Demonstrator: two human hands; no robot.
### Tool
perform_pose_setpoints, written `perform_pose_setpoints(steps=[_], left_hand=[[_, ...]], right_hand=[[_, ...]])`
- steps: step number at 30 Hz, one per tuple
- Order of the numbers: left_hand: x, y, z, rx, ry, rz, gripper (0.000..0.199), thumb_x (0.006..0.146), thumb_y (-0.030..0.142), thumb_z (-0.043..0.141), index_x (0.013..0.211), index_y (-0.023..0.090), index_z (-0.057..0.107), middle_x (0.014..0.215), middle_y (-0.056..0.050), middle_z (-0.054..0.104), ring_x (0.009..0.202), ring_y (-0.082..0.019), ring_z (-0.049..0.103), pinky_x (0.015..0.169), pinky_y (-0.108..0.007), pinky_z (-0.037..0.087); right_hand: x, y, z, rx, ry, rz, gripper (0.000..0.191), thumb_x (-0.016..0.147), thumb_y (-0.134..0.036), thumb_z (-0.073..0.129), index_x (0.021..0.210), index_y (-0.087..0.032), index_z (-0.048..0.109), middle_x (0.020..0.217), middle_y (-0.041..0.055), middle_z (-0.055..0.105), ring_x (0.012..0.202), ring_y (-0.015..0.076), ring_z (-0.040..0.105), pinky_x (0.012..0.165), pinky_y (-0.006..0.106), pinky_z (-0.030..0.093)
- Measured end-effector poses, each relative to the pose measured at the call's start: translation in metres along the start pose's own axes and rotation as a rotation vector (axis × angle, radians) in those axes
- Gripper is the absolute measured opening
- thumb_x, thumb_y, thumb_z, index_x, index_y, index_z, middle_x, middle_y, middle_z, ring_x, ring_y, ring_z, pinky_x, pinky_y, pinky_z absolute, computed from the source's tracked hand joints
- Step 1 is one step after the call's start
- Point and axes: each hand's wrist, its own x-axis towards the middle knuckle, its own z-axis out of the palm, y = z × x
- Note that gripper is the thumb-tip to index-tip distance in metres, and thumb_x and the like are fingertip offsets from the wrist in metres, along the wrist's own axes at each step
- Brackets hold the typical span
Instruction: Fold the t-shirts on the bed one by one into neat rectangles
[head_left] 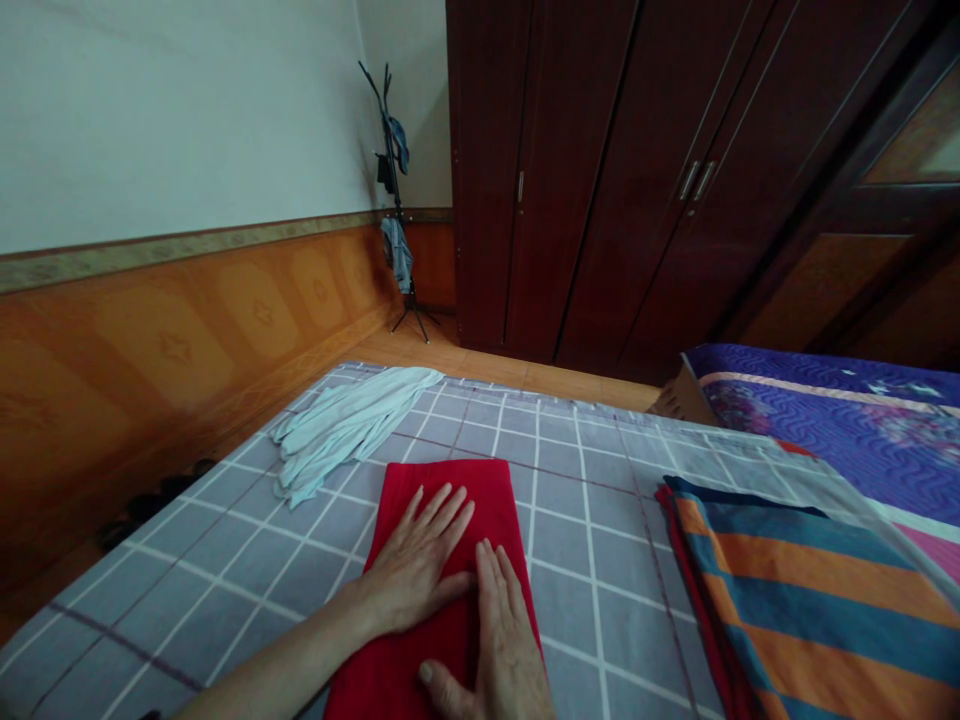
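A red cloth (457, 480), folded into a long narrow shape, lies on the grey checked bed sheet (570, 560) in front of me. My left hand (416, 565) rests flat on its middle with the fingers stretched out. Lower and to the right, my right hand (502, 640) lies on the cloth near its right edge, fingers extended and thumb apart. Neither hand grips anything. Parts of the cloth are hidden under both hands, and its near end runs out of view.
Crumpled pale blue cloth (352, 420) lies at the far left of the bed. Folded fabrics, the top one striped orange and blue (817, 580), are stacked at right. Beyond stand a coat rack (397, 190) and a dark wooden wardrobe (585, 180). A purple quilted cover (840, 420) is at far right.
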Motion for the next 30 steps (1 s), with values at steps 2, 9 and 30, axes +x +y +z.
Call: perform_pose_setpoints(steps=[2,9,30], left_hand=[[-0.007,-0.013,0.001,0.014,0.021,-0.060,0.070,0.093,0.058,0.029,0.149,0.023,0.007,0.155,-0.007,0.007,0.142,-0.026,0.005,0.113,-0.052,0.015],[-0.032,-0.057,0.016,0.067,0.099,-0.265,0.064,0.095,0.051,0.030,0.148,0.018,0.014,0.153,-0.011,0.017,0.141,-0.026,0.017,0.112,-0.052,0.021],[-0.066,0.024,0.006,-0.014,0.039,-0.068,0.090,0.081,0.056,0.055,0.148,0.028,0.002,0.154,-0.007,0.011,0.139,-0.037,0.014,0.108,-0.060,0.024]], right_hand=[[-0.001,0.000,-0.001,-0.010,-0.049,0.021,0.108,0.074,-0.047,0.064,0.148,-0.007,-0.004,0.149,0.0203,0.025,0.135,0.0377,0.025,0.100,0.050,0.042],[-0.001,0.001,-0.007,0.045,-0.064,0.079,0.094,0.083,-0.040,0.057,0.149,-0.012,-0.005,0.151,0.0150,0.023,0.136,0.0324,0.025,0.102,0.046,0.042],[0.004,-0.003,-0.011,0.098,0.094,0.098,0.071,0.092,-0.044,0.042,0.149,-0.019,0.006,0.143,0.0156,0.039,0.128,0.0303,0.042,0.092,0.048,0.050]])
